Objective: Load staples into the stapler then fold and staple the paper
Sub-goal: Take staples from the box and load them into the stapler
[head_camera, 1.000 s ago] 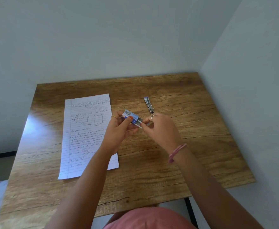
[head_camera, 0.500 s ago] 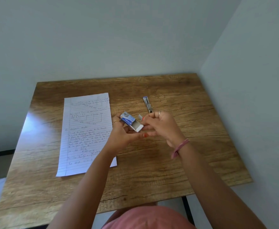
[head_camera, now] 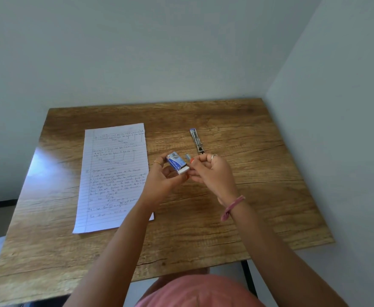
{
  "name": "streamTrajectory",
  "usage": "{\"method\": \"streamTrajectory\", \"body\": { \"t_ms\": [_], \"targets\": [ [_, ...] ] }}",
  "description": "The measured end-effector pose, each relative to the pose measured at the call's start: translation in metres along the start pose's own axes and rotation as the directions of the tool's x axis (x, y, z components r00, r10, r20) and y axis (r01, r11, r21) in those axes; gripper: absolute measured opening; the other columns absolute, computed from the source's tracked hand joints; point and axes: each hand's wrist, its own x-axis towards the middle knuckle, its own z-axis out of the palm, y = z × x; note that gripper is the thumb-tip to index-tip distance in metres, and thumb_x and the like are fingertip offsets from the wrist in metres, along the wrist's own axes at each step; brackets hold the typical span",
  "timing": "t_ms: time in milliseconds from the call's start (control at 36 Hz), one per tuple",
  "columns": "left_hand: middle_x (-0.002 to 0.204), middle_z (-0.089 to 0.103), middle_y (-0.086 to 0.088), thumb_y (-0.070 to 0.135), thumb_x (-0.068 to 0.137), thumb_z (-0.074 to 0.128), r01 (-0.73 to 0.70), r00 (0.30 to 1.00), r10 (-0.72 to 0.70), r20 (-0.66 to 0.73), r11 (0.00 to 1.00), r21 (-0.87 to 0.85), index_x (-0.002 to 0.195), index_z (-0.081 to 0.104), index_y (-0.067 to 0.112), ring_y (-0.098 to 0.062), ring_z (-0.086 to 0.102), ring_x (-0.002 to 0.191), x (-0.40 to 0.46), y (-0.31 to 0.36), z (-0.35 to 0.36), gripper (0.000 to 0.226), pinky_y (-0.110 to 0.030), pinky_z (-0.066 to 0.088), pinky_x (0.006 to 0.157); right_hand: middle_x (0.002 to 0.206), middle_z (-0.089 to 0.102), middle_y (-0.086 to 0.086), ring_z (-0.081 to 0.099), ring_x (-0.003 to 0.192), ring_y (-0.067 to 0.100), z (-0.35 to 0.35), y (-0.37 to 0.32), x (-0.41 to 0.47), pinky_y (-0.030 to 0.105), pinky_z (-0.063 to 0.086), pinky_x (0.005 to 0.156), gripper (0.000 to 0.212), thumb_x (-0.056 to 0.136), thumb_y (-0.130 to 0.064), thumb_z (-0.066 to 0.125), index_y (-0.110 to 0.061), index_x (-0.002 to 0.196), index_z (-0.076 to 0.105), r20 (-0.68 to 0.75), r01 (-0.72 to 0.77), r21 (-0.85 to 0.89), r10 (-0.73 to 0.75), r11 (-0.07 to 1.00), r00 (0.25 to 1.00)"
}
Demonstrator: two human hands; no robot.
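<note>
My left hand [head_camera: 162, 181] holds a small blue and white staple box [head_camera: 177, 165] above the table, its white inner tray partly slid out toward my right hand. My right hand [head_camera: 212, 173] pinches a short grey strip of staples [head_camera: 188, 156] just right of the box. A slim metal stapler [head_camera: 196, 141] lies on the table beyond my right hand, lengthwise away from me. A lined sheet of paper [head_camera: 113, 173] covered in handwriting lies flat to the left, its near right corner hidden under my left forearm.
The wooden table [head_camera: 259, 173] stands in a corner, with a wall behind it and another along its right edge. A black table leg [head_camera: 249, 278] shows below the near right side. My pink-clothed lap [head_camera: 199, 291] is at the near edge.
The strip of staples has come out of the box and is now pinched in my right hand. The box's tray has slid back in most of the way.
</note>
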Motion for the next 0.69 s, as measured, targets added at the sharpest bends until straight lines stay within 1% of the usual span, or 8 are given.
{"method": "streamTrajectory", "body": {
  "t_ms": [139, 250, 361, 444, 500, 583, 639, 694],
  "targets": [
    [0.098, 0.075, 0.009, -0.002, 0.076, 0.077, 0.003, 1.000, -0.004, -0.015, 1.000, -0.019, 0.124, 0.054, 0.018, -0.012, 0.071, 0.093, 0.001, -0.004, -0.002, 0.057, -0.022, 0.056, 0.073, 0.086, 0.076, 0.002, 0.074, 0.080, 0.011, -0.003, 0.003, 0.001, 0.027, 0.060, 0.067, 0.003, 0.092, -0.016, 0.064, -0.018, 0.090, 0.064, -0.012, -0.003, 0.020, 0.003, 1.000, 1.000],
    [0.093, 0.076, 0.011, 0.000, 0.073, 0.079, 0.015, 1.000, -0.015, -0.024, 1.000, 0.005, 0.113, 0.056, 0.032, -0.008, 0.072, 0.088, 0.004, -0.006, -0.001, 0.056, -0.018, 0.055, 0.069, 0.090, 0.075, 0.002, 0.074, 0.083, 0.009, -0.008, 0.006, 0.004, 0.025, 0.060, 0.067, 0.002, 0.091, -0.016, 0.065, -0.018, 0.090, 0.064, -0.035, -0.003, 0.031, 0.004, 1.000, 0.999],
    [0.095, 0.075, 0.009, 0.000, 0.071, 0.081, 0.020, 0.999, -0.019, -0.033, 0.999, 0.026, 0.111, 0.056, 0.036, -0.010, 0.071, 0.091, 0.006, -0.008, 0.001, 0.059, -0.021, 0.056, 0.071, 0.093, 0.074, 0.006, 0.074, 0.083, 0.010, -0.011, 0.010, 0.006, 0.026, 0.060, 0.069, 0.002, 0.091, -0.015, 0.065, -0.013, 0.092, 0.066, -0.035, -0.009, 0.023, 0.010, 1.000, 0.999],
    [0.096, 0.075, 0.008, 0.000, 0.071, 0.081, 0.021, 0.999, -0.020, -0.031, 1.000, 0.020, 0.119, 0.054, 0.027, -0.013, 0.072, 0.092, 0.006, -0.009, 0.002, 0.061, -0.023, 0.057, 0.075, 0.091, 0.075, 0.007, 0.074, 0.082, 0.012, -0.011, 0.013, 0.007, 0.028, 0.060, 0.070, 0.002, 0.090, -0.013, 0.066, -0.012, 0.091, 0.067, -0.021, -0.019, 0.031, 0.020, 0.999, 1.000],
    [0.100, 0.072, 0.005, 0.000, 0.072, 0.081, 0.011, 0.999, -0.010, -0.043, 1.000, 0.024, 0.124, 0.052, 0.021, -0.014, 0.072, 0.091, 0.005, -0.008, 0.003, 0.063, -0.023, 0.057, 0.075, 0.086, 0.076, 0.005, 0.074, 0.081, 0.013, -0.010, 0.015, 0.006, 0.025, 0.060, 0.068, 0.002, 0.090, -0.011, 0.066, -0.011, 0.091, 0.067, -0.018, -0.030, 0.064, 0.032, 0.997, 0.999],
    [0.095, 0.071, 0.010, -0.001, 0.073, 0.080, -0.008, 0.998, 0.012, -0.054, 0.998, 0.058, 0.126, 0.049, 0.019, -0.011, 0.072, 0.087, 0.005, -0.007, 0.007, 0.064, -0.021, 0.057, 0.072, 0.081, 0.076, 0.002, 0.074, 0.080, 0.014, -0.007, 0.019, 0.006, 0.023, 0.059, 0.065, 0.002, 0.089, -0.010, 0.066, -0.011, 0.088, 0.067, -0.029, -0.058, 0.120, 0.062, 0.991, 0.998],
    [0.102, 0.067, 0.008, -0.002, 0.073, 0.079, -0.022, 0.998, 0.027, -0.063, 0.996, 0.084, 0.124, 0.048, 0.021, -0.011, 0.072, 0.087, 0.006, -0.007, 0.009, 0.064, -0.022, 0.057, 0.072, 0.082, 0.076, 0.004, 0.074, 0.080, 0.014, -0.005, 0.021, 0.006, 0.022, 0.059, 0.064, 0.002, 0.089, -0.009, 0.066, -0.011, 0.088, 0.067, -0.042, -0.079, 0.155, 0.086, 0.985, 0.995],
    [0.111, 0.062, 0.000, -0.002, 0.073, 0.079, -0.036, 0.997, 0.043, -0.065, 0.994, 0.106, 0.120, 0.047, 0.025, -0.015, 0.072, 0.089, 0.006, -0.007, 0.010, 0.063, -0.025, 0.058, 0.074, 0.083, 0.076, 0.005, 0.074, 0.080, 0.014, -0.004, 0.023, 0.006, 0.021, 0.058, 0.063, 0.001, 0.089, -0.009, 0.066, -0.010, 0.089, 0.067, -0.056, -0.094, 0.188, 0.106, 0.978, 0.993]
  ]
}}
